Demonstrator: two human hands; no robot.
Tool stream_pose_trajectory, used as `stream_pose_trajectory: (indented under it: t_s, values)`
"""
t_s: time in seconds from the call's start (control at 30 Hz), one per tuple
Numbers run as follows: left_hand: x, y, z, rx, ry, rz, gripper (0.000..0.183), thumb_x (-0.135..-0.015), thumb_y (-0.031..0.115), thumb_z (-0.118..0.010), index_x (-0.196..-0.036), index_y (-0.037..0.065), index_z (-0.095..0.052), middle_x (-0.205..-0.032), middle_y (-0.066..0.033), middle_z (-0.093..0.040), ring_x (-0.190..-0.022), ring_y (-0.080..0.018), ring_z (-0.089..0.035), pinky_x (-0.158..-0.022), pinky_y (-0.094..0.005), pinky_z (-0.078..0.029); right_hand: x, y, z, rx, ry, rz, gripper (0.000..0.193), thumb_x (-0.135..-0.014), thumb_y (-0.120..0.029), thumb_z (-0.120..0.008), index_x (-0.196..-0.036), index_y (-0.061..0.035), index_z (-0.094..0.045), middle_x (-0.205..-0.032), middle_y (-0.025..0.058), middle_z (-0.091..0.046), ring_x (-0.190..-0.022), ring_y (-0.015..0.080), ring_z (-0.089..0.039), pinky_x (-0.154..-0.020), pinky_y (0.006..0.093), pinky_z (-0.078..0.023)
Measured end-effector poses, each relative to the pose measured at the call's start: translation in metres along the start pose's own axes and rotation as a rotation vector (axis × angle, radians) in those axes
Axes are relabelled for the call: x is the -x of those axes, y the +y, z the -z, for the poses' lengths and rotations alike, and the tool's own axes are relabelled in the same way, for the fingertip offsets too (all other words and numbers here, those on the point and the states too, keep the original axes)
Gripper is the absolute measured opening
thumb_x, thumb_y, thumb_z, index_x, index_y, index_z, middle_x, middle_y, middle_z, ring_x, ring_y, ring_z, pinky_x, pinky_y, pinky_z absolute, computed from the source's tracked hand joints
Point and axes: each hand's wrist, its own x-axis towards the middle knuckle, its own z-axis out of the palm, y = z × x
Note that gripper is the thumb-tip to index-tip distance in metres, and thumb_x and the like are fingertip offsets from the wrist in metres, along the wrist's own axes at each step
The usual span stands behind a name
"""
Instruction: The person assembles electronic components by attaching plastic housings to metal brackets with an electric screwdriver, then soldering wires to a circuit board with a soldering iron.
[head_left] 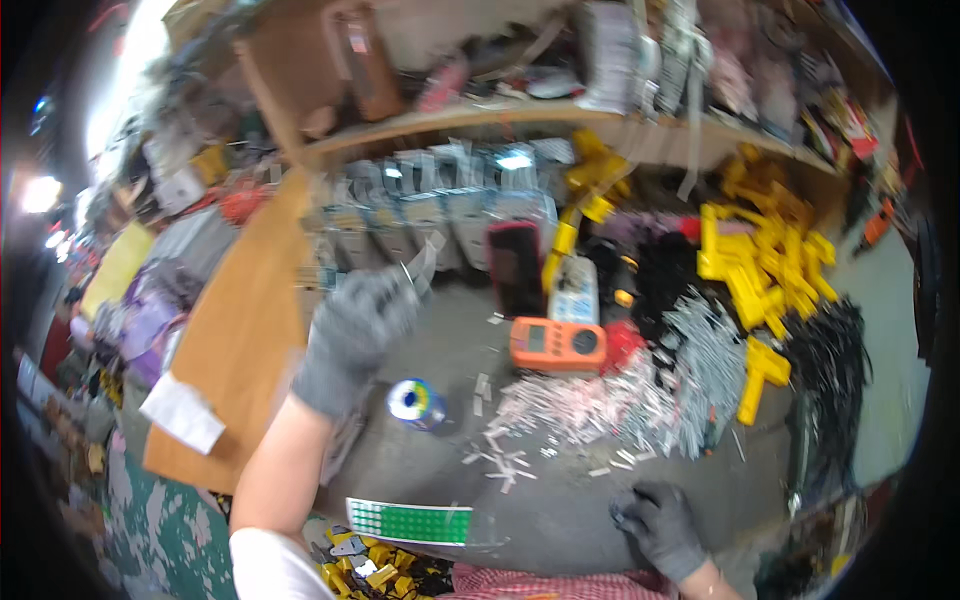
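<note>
Closest to me, a green sticker sheet [410, 522] lies flat at the surface [560, 500] edge, within easy reach. My left hand [352, 340] is raised, its gloved grip pinched on a small pale slip [421, 266], near the tape roll [416, 403]. My right hand [660, 525] rests curled on the surface; its grip I cannot tell. An orange meter [557, 345] sits beyond.

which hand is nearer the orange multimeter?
Left. The left hand is raised just left of the orange multimeter; the right hand rests on the table well below it, near the front edge.
</note>
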Motion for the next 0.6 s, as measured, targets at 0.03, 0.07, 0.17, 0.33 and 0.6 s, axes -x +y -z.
stream_pose_trajectory:
  t_s: [0.03,0.07,0.17,0.33,0.6]
  values:
    - [-0.002,0.038,0.004,0.279,-0.033,-0.089,0.026,-0.075,0.01,-0.063,-0.101,0.007,-0.063,-0.104,-0.0114,-0.064,-0.081,-0.0272,-0.062,-0.066,-0.0398,-0.054,-0.011,-0.001,0.005,-0.01,0.004,0.027,0.023,-0.078,-0.024,-0.075,-0.093,-0.0084,-0.066,-0.097,0.0125,-0.063,-0.086,0.0339,-0.06,-0.078,0.0441,-0.05]
    - [-0.014,0.086,0.021,0.297,-0.133,-0.32,0.023,-0.077,0.016,-0.063,-0.098,0.006,-0.065,-0.099,-0.0129,-0.064,-0.082,-0.0267,-0.063,-0.067,-0.0403,-0.053,-0.016,0.003,0.005,-0.014,-0.037,-0.007,0.026,-0.077,-0.027,-0.076,-0.093,-0.0087,-0.067,-0.098,0.0125,-0.063,-0.088,0.0338,-0.06,-0.079,0.0437,-0.05]
    - [0.01,0.195,0.045,0.437,-0.152,-0.647,0.034,-0.081,0.021,-0.057,-0.107,0.001,-0.064,-0.109,-0.0167,-0.065,-0.098,-0.03,-0.064,-0.083,-0.04,-0.054,-0.025,0.007,0.007,-0.138,-0.078,-0.016,0.027,-0.078,-0.031,-0.075,-0.091,-0.0077,-0.069,-0.099,0.0129,-0.063,-0.092,0.0334,-0.06,-0.083,0.044,-0.05]
    - [0.02,0.289,0.004,0.852,-0.254,-0.334,0.037,-0.079,0.015,-0.062,-0.114,0.004,-0.063,-0.115,-0.0165,-0.063,-0.1,-0.034,-0.063,-0.089,-0.0443,-0.049,0.012,0.032,0.033,-0.009,-0.078,-0.204,0.031,-0.083,-0.028,-0.07,-0.105,-0.0055,-0.068,-0.114,0.0165,-0.061,-0.104,0.0348,-0.058,-0.092,0.0439,-0.049]
    - [-0.001,0.344,-0.005,0.599,-0.511,0.152,0.041,-0.076,0.035,-0.072,-0.105,0.007,-0.067,-0.11,-0.0168,-0.064,-0.107,-0.0398,-0.053,-0.093,-0.0538,-0.039,0.04,0.043,0.039,-0.02,0.045,-0.35,0.035,-0.078,-0.026,-0.073,-0.103,-0.0032,-0.063,-0.106,0.0172,-0.06,-0.096,0.0374,-0.058,-0.086,0.0454,-0.05]
